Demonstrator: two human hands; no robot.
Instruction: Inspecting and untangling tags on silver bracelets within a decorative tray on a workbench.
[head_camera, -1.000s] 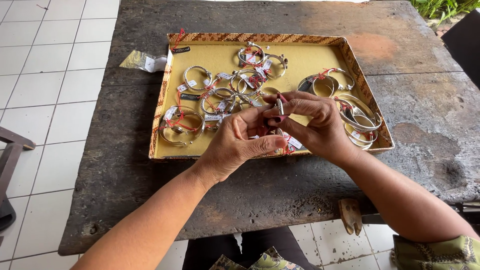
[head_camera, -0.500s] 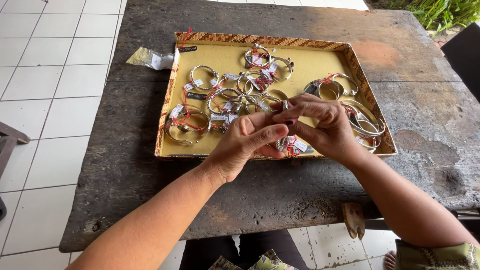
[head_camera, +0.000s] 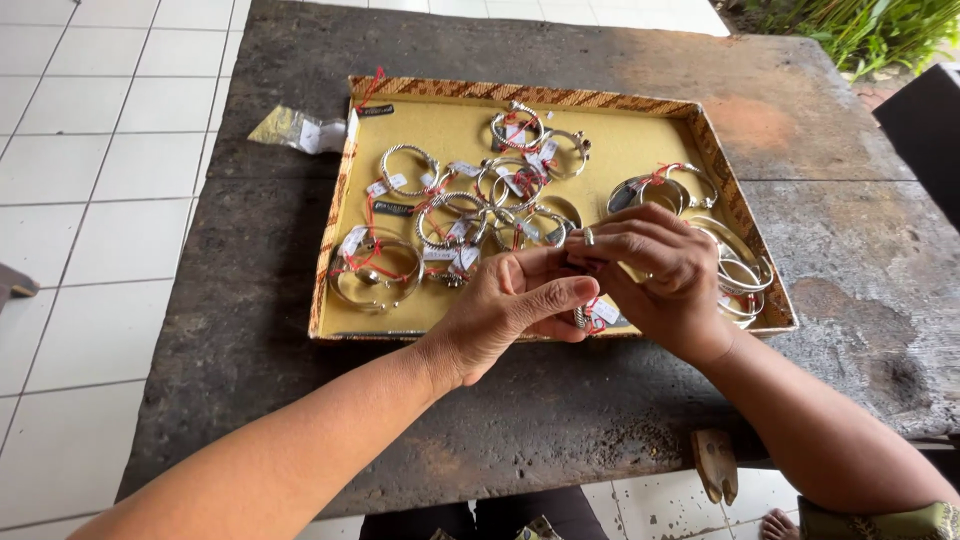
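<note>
My left hand (head_camera: 505, 305) and my right hand (head_camera: 655, 272) meet over the front edge of a shallow tray (head_camera: 335, 210) with a yellow lining and patterned rim. Together they pinch a small silver bracelet (head_camera: 585, 312) with a red string and a white tag; most of it is hidden behind my fingers. The tray holds several silver bangles with red strings and tags, such as a twisted one (head_camera: 408, 168) at the left and a wide cuff (head_camera: 372, 272) near the front left.
The tray lies on a dark, worn wooden table (head_camera: 850, 270). A small clear plastic bag (head_camera: 298, 128) lies left of the tray. White floor tiles (head_camera: 90, 190) stretch to the left, plants (head_camera: 850, 25) grow at the top right.
My hands have shifted slightly right and toward the tray's front edge, still working the bracelet between the fingers. The view has tilted a little, so the tray sits lower in the picture.
</note>
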